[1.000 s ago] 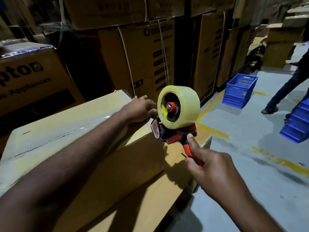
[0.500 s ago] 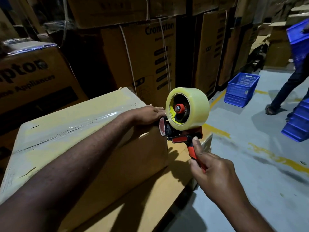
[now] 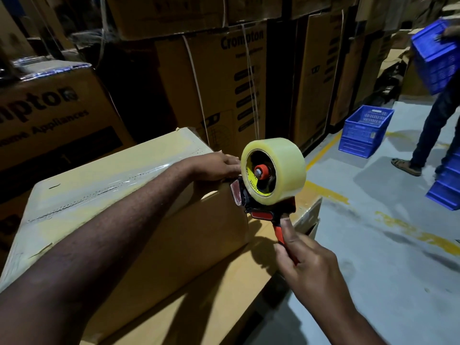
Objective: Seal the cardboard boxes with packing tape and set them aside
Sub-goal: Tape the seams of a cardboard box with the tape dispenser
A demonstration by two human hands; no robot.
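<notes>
A plain cardboard box [image 3: 107, 195] sits in front of me with a strip of clear tape along its top seam. My left hand [image 3: 214, 165] lies flat on the box's right top edge, fingers straight. My right hand [image 3: 306, 267] grips the red handle of a tape dispenser [image 3: 263, 207], whose big roll of clear tape [image 3: 276, 170] stands just off the box's right upper corner. The dispenser's front touches the box's right side below my left hand. The box rests on a second, flatter cardboard box [image 3: 224, 295].
Stacked printed cartons [image 3: 224, 78] wall off the back and left. A blue crate [image 3: 366, 130] stands on the grey floor at right. A person [image 3: 438, 115] carries another blue crate [image 3: 433, 56] there. More blue crates [image 3: 448, 185] sit at the far right edge.
The dispenser has moved slightly down and against the box's right side. My left hand stays on the top edge. The person at right has lifted a blue crate.
</notes>
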